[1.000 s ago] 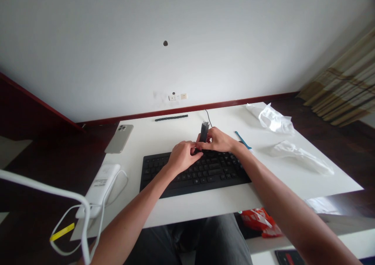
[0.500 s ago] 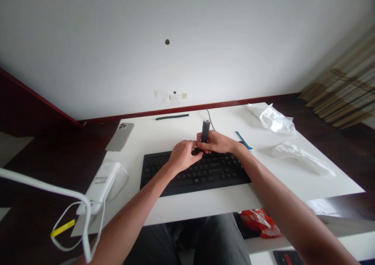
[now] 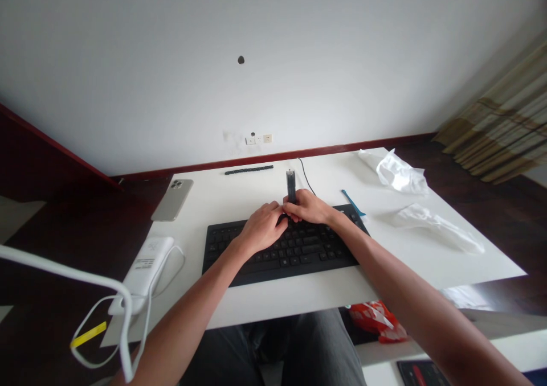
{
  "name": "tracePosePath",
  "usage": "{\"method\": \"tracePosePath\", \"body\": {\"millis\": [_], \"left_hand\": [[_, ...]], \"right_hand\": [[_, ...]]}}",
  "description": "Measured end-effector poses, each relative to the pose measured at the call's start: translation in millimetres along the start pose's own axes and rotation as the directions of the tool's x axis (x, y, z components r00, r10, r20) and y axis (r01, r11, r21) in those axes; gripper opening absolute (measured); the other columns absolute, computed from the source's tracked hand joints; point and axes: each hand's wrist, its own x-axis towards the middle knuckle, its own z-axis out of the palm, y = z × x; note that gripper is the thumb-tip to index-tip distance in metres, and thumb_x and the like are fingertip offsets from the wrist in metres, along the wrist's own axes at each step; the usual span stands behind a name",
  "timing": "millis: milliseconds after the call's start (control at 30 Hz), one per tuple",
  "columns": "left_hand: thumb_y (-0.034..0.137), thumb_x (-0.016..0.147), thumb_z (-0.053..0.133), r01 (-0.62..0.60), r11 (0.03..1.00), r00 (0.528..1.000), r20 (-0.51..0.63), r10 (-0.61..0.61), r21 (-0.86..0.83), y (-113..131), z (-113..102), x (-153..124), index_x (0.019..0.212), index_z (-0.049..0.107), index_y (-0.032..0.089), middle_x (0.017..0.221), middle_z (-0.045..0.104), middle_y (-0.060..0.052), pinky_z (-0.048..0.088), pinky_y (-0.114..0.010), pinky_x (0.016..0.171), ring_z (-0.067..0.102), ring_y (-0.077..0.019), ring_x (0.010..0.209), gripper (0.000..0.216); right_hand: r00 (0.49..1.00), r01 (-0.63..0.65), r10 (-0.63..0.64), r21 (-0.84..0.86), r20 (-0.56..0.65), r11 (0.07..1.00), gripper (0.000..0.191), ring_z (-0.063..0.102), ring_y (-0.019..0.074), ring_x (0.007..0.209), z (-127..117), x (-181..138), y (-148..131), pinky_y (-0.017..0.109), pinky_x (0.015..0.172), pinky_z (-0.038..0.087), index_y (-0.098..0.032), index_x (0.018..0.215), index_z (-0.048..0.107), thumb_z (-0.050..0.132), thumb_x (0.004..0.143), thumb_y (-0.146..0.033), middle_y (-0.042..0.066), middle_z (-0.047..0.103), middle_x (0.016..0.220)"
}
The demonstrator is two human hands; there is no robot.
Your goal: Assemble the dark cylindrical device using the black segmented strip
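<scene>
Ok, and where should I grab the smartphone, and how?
Probably pinch the smartphone by its long edges near the middle, from above, with the left hand, the nearer one. It lies flat, back up, along the left edge of the desk, and this grip should clear the camera lenses at its far end.

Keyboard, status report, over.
Right hand holding dark stick upright. Left hand beside it, over keyboard. Hands block view of stick's lower end.

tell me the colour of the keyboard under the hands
The keyboard is black, best seen in the head view.
</scene>
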Motion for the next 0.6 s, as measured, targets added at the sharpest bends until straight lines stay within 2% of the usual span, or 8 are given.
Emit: {"method": "tracePosePath", "body": {"millis": [200,400,600], "left_hand": [[0.023,0.096,0.057,0.018,0.997,1.0,0.009,-0.017,-0.073,-1,-3,0,0.11,0.071,0.024,0.105,0.066,-0.006,0.054,-0.037,0.093,0.065,-0.0229,0.102,0.02],[0.029,0.089,0.071,0.048,0.983,0.998,-0.043,-0.056,-0.176,-5,-4,2,0.107,0.07,0.023,0.107,0.07,-0.004,0.055,-0.034,0.088,0.069,-0.0218,0.1,0.02],[0.028,0.088,0.073,0.028,0.989,0.995,-0.09,-0.042,-0.146,-6,-4,2,0.101,0.075,0.025,0.103,0.072,-0.002,0.055,-0.03,0.083,0.071,-0.0189,0.095,0.014]], "right_hand": [[0.996,0.01,-0.011,0.015,0.088,1.0,0.032,0.059,0.0147,0.055,-10,-3,-1,0.028,0.063,0.046,-0.019,0.066,0.062,0.052,0.093,-0.033,0.0,0.065,0.059],[0.99,0.002,-0.005,0.022,0.141,1.0,0.028,0.061,0.015,0.06,-17,-7,-9,0.028,0.066,0.046,-0.019,0.076,0.063,0.052,0.095,-0.036,-0.001,0.066,0.062],[0.986,-0.063,0.069,-0.047,0.15,0.997,0.034,0.056,0.013,0.055,-21,-8,-11,0.027,0.062,0.043,-0.018,0.067,0.063,0.05,0.093,-0.036,0.0,0.065,0.06]]}}
